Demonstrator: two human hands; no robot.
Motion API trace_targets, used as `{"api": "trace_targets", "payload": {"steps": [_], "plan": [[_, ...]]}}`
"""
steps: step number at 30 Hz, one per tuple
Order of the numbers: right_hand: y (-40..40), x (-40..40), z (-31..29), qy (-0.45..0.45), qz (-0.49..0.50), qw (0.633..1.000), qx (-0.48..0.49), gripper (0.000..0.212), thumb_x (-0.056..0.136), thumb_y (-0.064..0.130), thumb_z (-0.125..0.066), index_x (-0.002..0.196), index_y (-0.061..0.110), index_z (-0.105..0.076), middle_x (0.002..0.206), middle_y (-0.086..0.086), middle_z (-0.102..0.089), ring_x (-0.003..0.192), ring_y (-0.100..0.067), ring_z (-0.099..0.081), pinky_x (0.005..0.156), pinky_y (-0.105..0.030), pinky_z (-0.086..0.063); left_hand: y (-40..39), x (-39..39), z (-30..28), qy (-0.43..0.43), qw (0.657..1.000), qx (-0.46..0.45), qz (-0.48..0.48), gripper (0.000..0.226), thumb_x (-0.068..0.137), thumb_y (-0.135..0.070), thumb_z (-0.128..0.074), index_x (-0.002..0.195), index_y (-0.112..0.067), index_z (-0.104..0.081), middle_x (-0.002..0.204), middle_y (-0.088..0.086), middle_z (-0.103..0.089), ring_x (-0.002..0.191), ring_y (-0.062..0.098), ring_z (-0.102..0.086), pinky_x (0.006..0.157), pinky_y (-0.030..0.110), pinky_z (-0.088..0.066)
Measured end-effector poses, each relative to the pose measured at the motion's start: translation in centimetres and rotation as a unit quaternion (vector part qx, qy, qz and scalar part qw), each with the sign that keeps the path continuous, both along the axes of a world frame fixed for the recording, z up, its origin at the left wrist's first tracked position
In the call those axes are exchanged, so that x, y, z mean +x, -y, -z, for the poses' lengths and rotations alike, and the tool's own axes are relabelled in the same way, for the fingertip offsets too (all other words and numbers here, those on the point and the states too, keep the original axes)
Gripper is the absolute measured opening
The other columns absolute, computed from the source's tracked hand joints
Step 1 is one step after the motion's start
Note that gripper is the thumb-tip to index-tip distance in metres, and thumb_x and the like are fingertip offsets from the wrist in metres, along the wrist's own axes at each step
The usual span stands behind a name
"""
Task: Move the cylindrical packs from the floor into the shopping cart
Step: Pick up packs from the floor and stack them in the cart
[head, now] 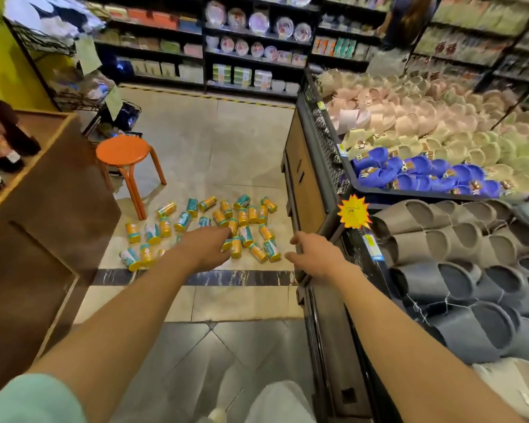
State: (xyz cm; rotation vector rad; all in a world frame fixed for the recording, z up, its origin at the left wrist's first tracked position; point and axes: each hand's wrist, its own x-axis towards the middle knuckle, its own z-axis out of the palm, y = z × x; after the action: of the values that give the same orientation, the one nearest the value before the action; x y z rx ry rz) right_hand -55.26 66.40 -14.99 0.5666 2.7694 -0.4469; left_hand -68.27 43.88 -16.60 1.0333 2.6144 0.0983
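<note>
About thirty cylindrical packs (245,236), yellow and teal, lie scattered on the tiled floor (214,148) between an orange stool (123,152) and a wooden display stand (303,175) heaped with slippers (458,245). Some stand upright and most lie on their sides, several touching one another. No shopping cart shows anywhere in this view, so where the packs must end up cannot be told from here.

The left hand (207,247) reaches out over the near edge of the scatter with fingers relaxed and holding nothing; whether it touches any pack yet cannot be told, as it hides the ones beneath it. The right hand (313,254) hangs open beside the corner of the display stand, thumb and fingers loosely spread, also holding nothing.

The likely trouble is rolling. Packs on their sides sit on smooth tile, so a careless brush by the reaching hand could probably send neighbours rolling under the stool or against the stand. Grabbing several at once risks dropping some, since they look slick and round. The right hand is near the stand's edge and a yellow price tag (354,211), which a quick swing might knock. With the cart out of sight, each carry means turning away, and a pack underfoot could cause a slip.
</note>
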Motion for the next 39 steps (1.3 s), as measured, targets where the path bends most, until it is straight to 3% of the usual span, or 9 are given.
{"api": "trace_targets", "payload": {"steps": [9,14,23,31,35,39], "plan": [[-9.0,-13.1,5.1,0.027,-0.008,0.999,-0.017,0.049,0.097,0.051,-0.058,0.137,0.023,-0.052,0.126,-0.004,-0.061,0.113,-0.023,-0.059,0.082,-0.036,-0.049,-9.2,-12.2,4.3,0.027,0.999,-0.04,0.016,0.046,0.099,-0.044,-0.051,0.141,-0.025,-0.047,0.133,0.004,-0.06,0.119,0.025,-0.058,0.087,0.039,-0.05],[-15.6,-20.7,7.0,0.044,0.013,0.996,-0.07,0.049,0.096,0.05,-0.061,0.136,0.023,-0.053,0.128,-0.005,-0.061,0.113,-0.022,-0.06,0.093,-0.043,-0.054,-15.1,-20.4,5.5,0.072,0.997,-0.008,-0.037,0.05,0.097,-0.048,-0.054,0.142,-0.026,-0.048,0.136,0.004,-0.059,0.124,0.025,-0.057,0.094,0.042,-0.052],[-23.1,-30.9,10.9,0.091,0.047,0.987,-0.122,0.049,0.096,0.047,-0.063,0.136,0.021,-0.052,0.122,-0.004,-0.062,0.1,-0.021,-0.063,0.087,-0.045,-0.058,-22.7,-30.9,9.2,0.109,0.994,-0.025,-0.007,0.047,0.099,-0.04,-0.055,0.14,-0.018,-0.05,0.137,0.008,-0.058,0.125,0.027,-0.055,0.096,0.039,-0.049],[-26.0,-38.2,20.4,0.105,0.149,0.967,-0.179,0.044,0.097,0.043,-0.064,0.134,0.022,-0.053,0.121,-0.003,-0.063,0.102,-0.021,-0.062,0.091,-0.043,-0.055,-28.4,-38.6,20.3,0.143,0.986,-0.068,0.057,0.047,0.1,-0.045,-0.05,0.14,-0.02,-0.047,0.138,0.007,-0.056,0.124,0.029,-0.055,0.095,0.045,-0.051],[-25.8,-40.3,29.5,0.119,0.209,0.941,-0.236,0.044,0.096,0.042,-0.065,0.133,0.021,-0.053,0.125,-0.007,-0.063,0.109,-0.025,-0.062,0.095,-0.044,-0.053,-30.9,-38.3,29.2,0.172,0.973,-0.109,0.108,0.05,0.099,-0.043,-0.051,0.143,-0.02,-0.044,0.137,0.007,-0.054,0.124,0.03,-0.055,0.093,0.043,-0.052],[-27.8,-41.8,40.5,0.151,0.228,0.935,-0.224,0.045,0.095,0.044,-0.066,0.131,0.021,-0.054,0.118,-0.005,-0.062,0.096,-0.023,-0.06,0.08,-0.033,-0.049,-33.8,-39.1,39.9,0.198,0.972,-0.09,0.089,0.051,0.099,-0.041,-0.054,0.145,-0.022,-0.043,0.136,0.006,-0.054,0.125,0.03,-0.053,0.093,0.04,-0.049]]}}
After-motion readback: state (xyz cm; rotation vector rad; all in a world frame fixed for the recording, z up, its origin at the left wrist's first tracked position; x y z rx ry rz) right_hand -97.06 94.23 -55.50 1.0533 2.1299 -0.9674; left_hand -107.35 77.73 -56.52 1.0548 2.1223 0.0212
